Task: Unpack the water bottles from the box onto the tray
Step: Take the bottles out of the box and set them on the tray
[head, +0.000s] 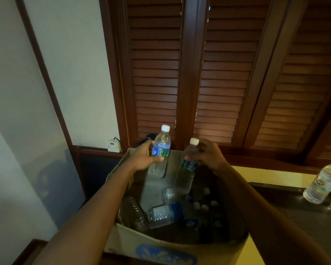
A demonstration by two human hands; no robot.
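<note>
An open cardboard box (153,245) sits low in the middle of the head view, with several clear water bottles (163,214) lying and standing inside. My left hand (141,159) grips an upright bottle with a blue-green label (161,150) above the box's far left corner. My right hand (210,155) holds a second upright bottle (188,165) by its upper part, just right of the first. A dark tray (287,199) lies to the right of the box, and two bottles (321,185) stand on it at the frame's right edge.
The tray rests on a pale yellow tabletop (271,173). Dark wooden louvred shutters (208,73) fill the wall behind. A white wall socket with a plugged cable (114,145) is mounted left of the box. A white wall is on the left.
</note>
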